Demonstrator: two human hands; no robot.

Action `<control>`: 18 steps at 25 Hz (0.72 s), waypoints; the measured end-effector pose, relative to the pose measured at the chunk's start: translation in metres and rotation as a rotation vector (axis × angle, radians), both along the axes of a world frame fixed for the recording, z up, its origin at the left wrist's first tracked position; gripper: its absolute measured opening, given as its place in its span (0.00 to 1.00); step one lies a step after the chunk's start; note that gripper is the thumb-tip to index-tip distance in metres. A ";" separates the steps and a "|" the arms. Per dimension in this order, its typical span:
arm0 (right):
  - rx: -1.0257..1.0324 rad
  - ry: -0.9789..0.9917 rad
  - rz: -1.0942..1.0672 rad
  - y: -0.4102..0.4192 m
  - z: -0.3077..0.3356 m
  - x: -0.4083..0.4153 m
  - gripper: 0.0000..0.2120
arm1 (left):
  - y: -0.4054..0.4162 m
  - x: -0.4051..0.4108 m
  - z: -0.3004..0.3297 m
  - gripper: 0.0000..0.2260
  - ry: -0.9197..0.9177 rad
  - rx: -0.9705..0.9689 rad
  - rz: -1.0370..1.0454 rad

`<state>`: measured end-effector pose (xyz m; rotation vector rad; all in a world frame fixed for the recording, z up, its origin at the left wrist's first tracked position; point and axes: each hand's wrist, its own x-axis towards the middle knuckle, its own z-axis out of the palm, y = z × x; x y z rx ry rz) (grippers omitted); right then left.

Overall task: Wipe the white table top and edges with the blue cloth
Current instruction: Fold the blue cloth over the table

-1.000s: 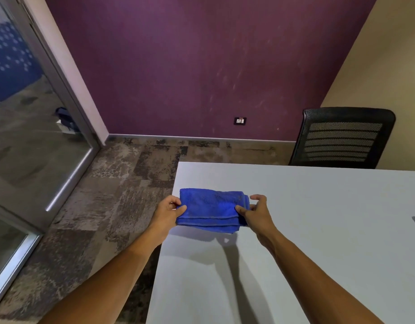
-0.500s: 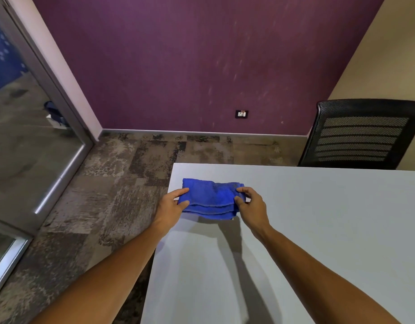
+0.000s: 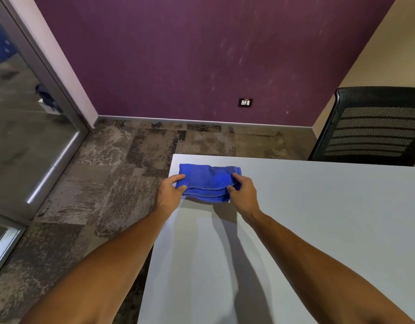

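Blue cloth (image 3: 209,182) folded, lying on white table (image 3: 318,218) at far-left corner, approx 11 o'clock of table. Left hand (image 3: 170,192) pinching cloth's 9 o'clock end, right hand (image 3: 245,194) pinching 3 o'clock end, thumbs on top. Black mesh chair (image 3: 374,127) at 2 o'clock, behind table's far edge

Head-worn wide-angle view, facing forward and down, table corner (image 3: 178,160) near

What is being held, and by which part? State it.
The blue cloth, folded: left hand pinches its left end, right hand its right end.
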<state>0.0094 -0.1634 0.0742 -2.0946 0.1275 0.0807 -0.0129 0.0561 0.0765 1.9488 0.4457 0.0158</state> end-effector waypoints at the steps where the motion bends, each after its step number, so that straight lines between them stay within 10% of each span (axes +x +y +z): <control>1: 0.003 0.009 0.009 0.002 -0.002 0.004 0.18 | 0.001 0.005 -0.004 0.19 0.013 0.011 -0.022; 12: -0.042 0.285 0.128 0.006 -0.016 0.041 0.29 | 0.009 0.042 -0.020 0.24 0.243 0.077 -0.151; 18: -0.389 0.451 0.260 -0.008 -0.022 0.040 0.33 | 0.003 0.040 -0.031 0.20 0.354 0.283 -0.305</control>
